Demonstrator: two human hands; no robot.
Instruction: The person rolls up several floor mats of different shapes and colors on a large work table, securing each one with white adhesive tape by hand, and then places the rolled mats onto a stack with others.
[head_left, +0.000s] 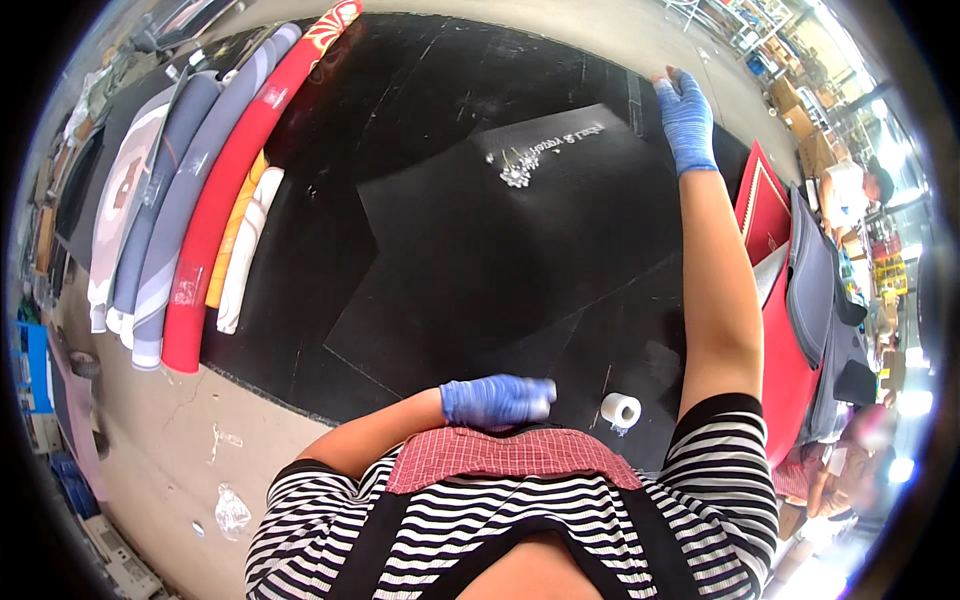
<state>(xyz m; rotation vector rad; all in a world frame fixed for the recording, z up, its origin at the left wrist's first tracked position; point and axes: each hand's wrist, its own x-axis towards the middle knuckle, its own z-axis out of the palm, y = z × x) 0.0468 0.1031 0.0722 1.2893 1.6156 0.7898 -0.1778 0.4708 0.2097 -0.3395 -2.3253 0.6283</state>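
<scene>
A black mat [470, 260] with white lettering and a pale flower design near its far end lies turned at an angle on a black work surface. My right hand [687, 125], in a blue knit glove, reaches to the far right edge of the surface. Its fingers are apart and nothing shows in them. Close to my body, at the near edge, is my left hand [497, 401] in a matching glove. Its fingers point right and are blurred, so their grip is unclear. To its right stands a small white roll [620, 410].
Rolled mats line the left side, among them a red roll [225, 210], a grey-blue roll [190, 200] and a white roll [248, 250]. Red and dark grey mats [810, 290] are piled at the right edge. Other people [850, 195] are beyond, among boxes and shelves.
</scene>
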